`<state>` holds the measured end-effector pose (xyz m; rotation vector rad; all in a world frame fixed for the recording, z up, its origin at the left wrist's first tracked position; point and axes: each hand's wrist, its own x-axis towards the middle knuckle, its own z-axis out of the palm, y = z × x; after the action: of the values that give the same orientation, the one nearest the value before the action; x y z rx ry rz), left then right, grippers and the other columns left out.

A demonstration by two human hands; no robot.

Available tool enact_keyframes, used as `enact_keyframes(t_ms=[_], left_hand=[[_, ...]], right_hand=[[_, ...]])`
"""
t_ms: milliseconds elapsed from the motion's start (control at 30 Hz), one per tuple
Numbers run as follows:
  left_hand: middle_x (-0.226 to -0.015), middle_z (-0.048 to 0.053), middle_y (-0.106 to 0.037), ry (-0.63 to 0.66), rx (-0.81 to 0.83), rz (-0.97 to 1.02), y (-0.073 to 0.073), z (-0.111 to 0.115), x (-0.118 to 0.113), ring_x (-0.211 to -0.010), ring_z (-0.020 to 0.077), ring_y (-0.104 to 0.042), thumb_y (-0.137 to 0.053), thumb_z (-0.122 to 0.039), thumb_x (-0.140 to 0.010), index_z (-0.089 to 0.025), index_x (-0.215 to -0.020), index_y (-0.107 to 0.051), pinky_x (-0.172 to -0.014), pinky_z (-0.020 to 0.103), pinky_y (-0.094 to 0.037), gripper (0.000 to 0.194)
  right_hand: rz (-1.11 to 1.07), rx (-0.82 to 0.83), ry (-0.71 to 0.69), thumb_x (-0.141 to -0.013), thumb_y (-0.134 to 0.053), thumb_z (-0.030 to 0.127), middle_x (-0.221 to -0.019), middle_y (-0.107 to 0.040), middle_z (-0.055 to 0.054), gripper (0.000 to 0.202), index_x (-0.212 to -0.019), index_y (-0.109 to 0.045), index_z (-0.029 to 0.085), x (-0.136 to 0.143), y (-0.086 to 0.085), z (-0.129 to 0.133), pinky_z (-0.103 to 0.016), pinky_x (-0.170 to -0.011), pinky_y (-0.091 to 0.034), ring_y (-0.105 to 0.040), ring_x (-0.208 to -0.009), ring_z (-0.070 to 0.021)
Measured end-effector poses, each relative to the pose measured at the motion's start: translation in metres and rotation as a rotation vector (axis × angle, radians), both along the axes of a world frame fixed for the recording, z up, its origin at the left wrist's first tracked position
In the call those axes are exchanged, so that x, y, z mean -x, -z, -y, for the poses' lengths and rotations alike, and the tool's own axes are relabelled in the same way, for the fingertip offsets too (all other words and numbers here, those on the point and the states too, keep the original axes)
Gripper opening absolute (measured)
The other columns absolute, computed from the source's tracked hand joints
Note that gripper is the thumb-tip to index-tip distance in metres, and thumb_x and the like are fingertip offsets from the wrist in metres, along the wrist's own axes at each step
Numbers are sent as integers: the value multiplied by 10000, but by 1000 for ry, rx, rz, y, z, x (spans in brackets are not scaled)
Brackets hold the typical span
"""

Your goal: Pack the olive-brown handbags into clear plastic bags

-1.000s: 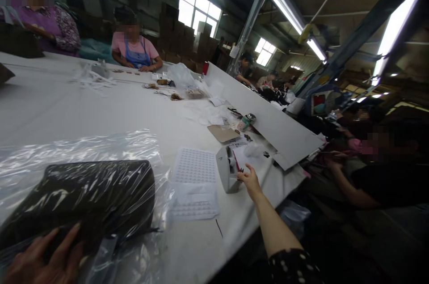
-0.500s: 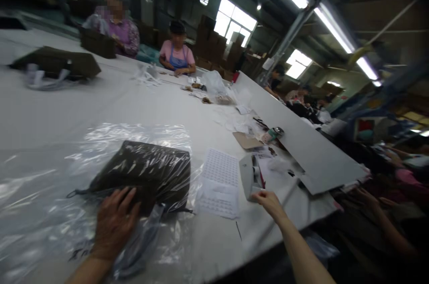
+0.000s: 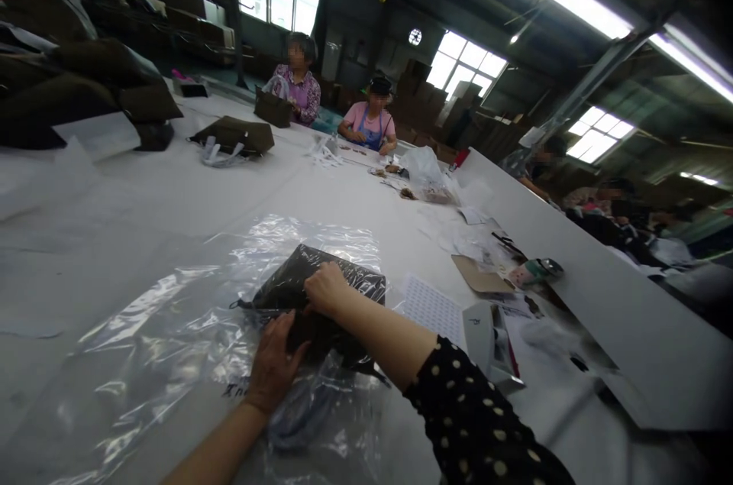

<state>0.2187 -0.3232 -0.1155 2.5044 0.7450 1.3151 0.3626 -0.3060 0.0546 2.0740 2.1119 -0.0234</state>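
Note:
A dark olive bag (image 3: 292, 271) lies in a large clear plastic sheet or bag (image 3: 172, 340) on the white table. My left hand (image 3: 278, 363) rests on its near left part, fingers apart, palm down. Over the middle of the olive bag is my right hand (image 3: 329, 288), its fingers drawn together against the plastic; anything between them is too small to make out. Right of the bag, a printed sheet (image 3: 432, 305) lies partly under my right forearm, beside a white dispenser-like box (image 3: 486, 336).
Two people (image 3: 298, 84) sit across the white table (image 3: 206, 195). More olive bags (image 3: 85, 95) are heaped at the far left. A brown card (image 3: 481, 275), a bottle (image 3: 535, 271) and a long white panel (image 3: 601, 302) stand or lie at the right.
My right hand has moved left from the white box onto the olive bag. The camera view has turned left, showing the heap of bags. My left hand stays on the near part of the bag.

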Motion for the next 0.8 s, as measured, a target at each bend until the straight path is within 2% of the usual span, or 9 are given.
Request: enact_keyframes(t_ms=[100, 200, 267, 333, 400, 467, 533, 667, 800], left_hand=[[-1295, 143, -485, 16, -77, -86, -5, 1, 1, -1209, 311, -434, -566, -244, -836, -189, -1284, -440, -1005, 517, -384, 469], [-1323, 153, -463, 20, -89, -86, -8, 2, 3, -1217, 315, -425, -557, -232, -839, -178, -1247, -491, -1007, 520, -381, 417], [-1340, 151, -449, 34, -65, -76, -7, 0, 1, -1227, 314, -415, -548, -242, -844, -178, -1236, -510, -1016, 521, -371, 399], [-1346, 150, -447, 61, -45, -65, -7, -7, -5, -1232, 312, -411, -535, -259, -851, -172, -1217, -533, -1023, 518, -363, 377], [-1330, 145, -468, 115, -34, -66, -8, -18, -16, -1225, 305, -423, -511, -281, -862, -167, -1198, -553, -1019, 506, -372, 356], [-1304, 138, -498, 203, -31, -96, -16, -32, -25, -1216, 296, -437, -481, -313, -876, -167, -1183, -569, -1009, 489, -389, 351], [-1309, 135, -496, 277, -9, -145, -30, -41, -23, -1233, 296, -423, -450, -354, -886, -170, -1186, -571, -1013, 484, -385, 373], [-1376, 120, -430, 414, 142, -245, -58, -28, 23, -1248, 290, -412, -401, -517, -871, -223, -1333, -423, -1019, 460, -378, 548], [-1315, 94, -507, 563, 226, -396, -52, 15, 80, -1169, 314, -492, -606, -620, -687, -295, -1396, -313, -974, 437, -435, 834]], right_hand=[[70, -120, 135, -654, -755, 378, -824, -682, -156, 376, -893, -648, 108, -42, -19, 18, -416, -756, -472, -593, -887, -311], [91, -272, 156, -832, -557, 208, -1072, -621, -163, 320, -1142, -555, 125, -84, -24, 88, -413, -863, -451, -536, -1041, -277], [55, -417, -76, -865, -453, 114, -1252, -536, -100, 397, -1244, -495, 225, -94, -5, 153, -393, -975, -398, -449, -1185, -230], [21, -423, -364, -874, -460, 147, -1322, -496, -15, 437, -1268, -463, 334, -87, 29, 213, -391, -1053, -333, -353, -1283, -206], [-26, -461, -473, -867, -499, 203, -1284, -539, 34, 408, -1236, -486, 378, -70, 68, 253, -344, -1074, -315, -366, -1282, -170], [-52, -503, -437, -856, -515, 201, -1246, -579, 11, 385, -1215, -517, 339, -51, 100, 264, -345, -1066, -330, -408, -1263, -173], [-122, -503, -398, -856, -505, 189, -1222, -601, -30, 312, -1150, -570, 273, -38, 116, 256, -368, -1054, -351, -432, -1251, -188], [-495, -460, -249, -866, -411, 165, -1074, -678, -64, 276, -1051, -612, 205, -26, 105, 231, -387, -1030, -384, -551, -1130, -171], [-791, -518, 164, -886, -400, 259, -939, -705, -68, 276, -969, -658, 209, -21, 88, 229, -354, -932, -457, -626, -978, -180]])
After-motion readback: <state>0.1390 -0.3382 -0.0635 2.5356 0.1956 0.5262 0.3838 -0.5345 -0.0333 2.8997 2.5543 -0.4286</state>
